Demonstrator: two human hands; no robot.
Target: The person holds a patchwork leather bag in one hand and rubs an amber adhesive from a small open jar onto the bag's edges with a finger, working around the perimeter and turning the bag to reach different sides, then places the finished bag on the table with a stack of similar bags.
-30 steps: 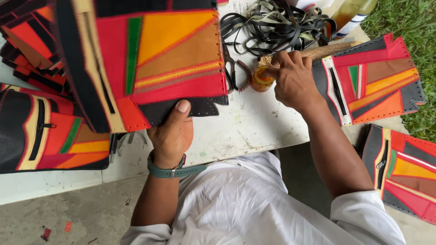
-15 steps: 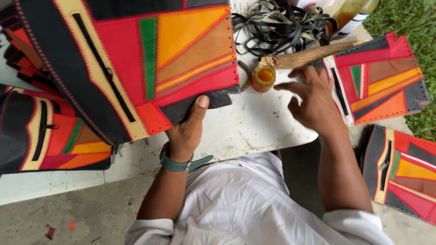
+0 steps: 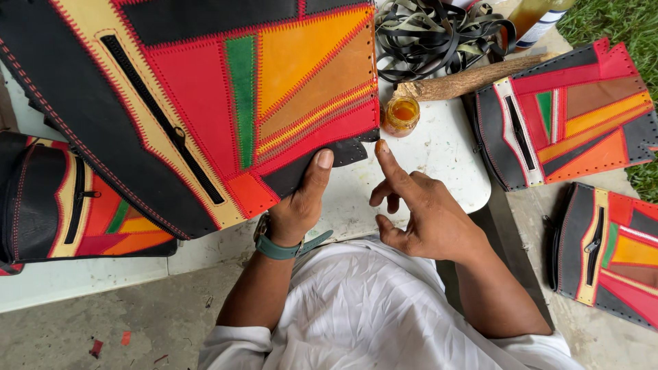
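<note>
My left hand grips the lower corner of a large patchwork leather panel in black, red, orange, green and tan, thumb on top. The panel has a zip pocket and is held up over the white table. My right hand holds nothing; its index finger points up, with an orange smear of glue on the tip, almost touching the panel's black corner flap. A small open jar of amber glue stands just beyond that finger.
A wooden stick lies behind the jar, beside a tangle of black straps and a bottle. More patchwork panels lie at the right, lower right and left. Grass borders the top right.
My right hand left the jar and came back toward me, its glue-tipped finger now at the panel's corner. The panel has been drawn closer and fills more of the view.
</note>
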